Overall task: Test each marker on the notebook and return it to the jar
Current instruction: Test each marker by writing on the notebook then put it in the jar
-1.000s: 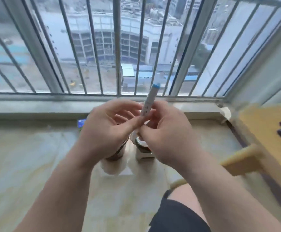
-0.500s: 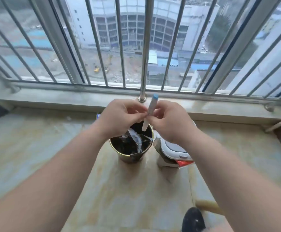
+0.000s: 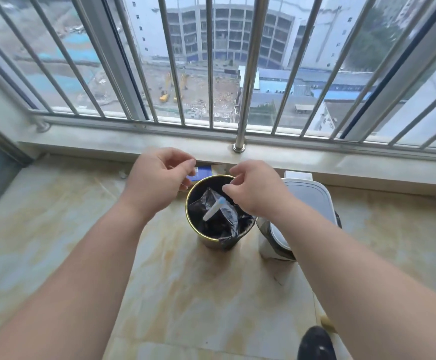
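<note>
Head view, looking down at a tiled floor (image 3: 55,229) by a barred window (image 3: 248,74). Half a second back: white marker pinched upright between both hands. Now: marker (image 3: 213,209) let go, lying tilted inside the round bin (image 3: 192,224), blue end up, on the black bag liner (image 3: 227,224). Could be falling or already resting; hard to tell.

Left hand (image 3: 157,183) up over the bin's left edge, fingers loosely curled, thumb and finger tips close but nothing between them. Right hand (image 3: 255,189) over the bin's right side, fingers bent and a little apart, holding nothing. Marker not touching either hand.

White lidded bin (image 3: 307,198) just beside the round one, on the right. Small blue thing (image 3: 203,172) behind the round bin, by the wall; too hidden to name. Dark shoe tip (image 3: 315,341) at the bottom right.

No notebook and no marker jar anywhere in sight. Looks like a trash bin with a bag, not a jar. Best guess: this marker was thrown away, maybe dried out, not put back. Means one marker out of the set, and a walk back to the jar and notebook for the next test.
</note>
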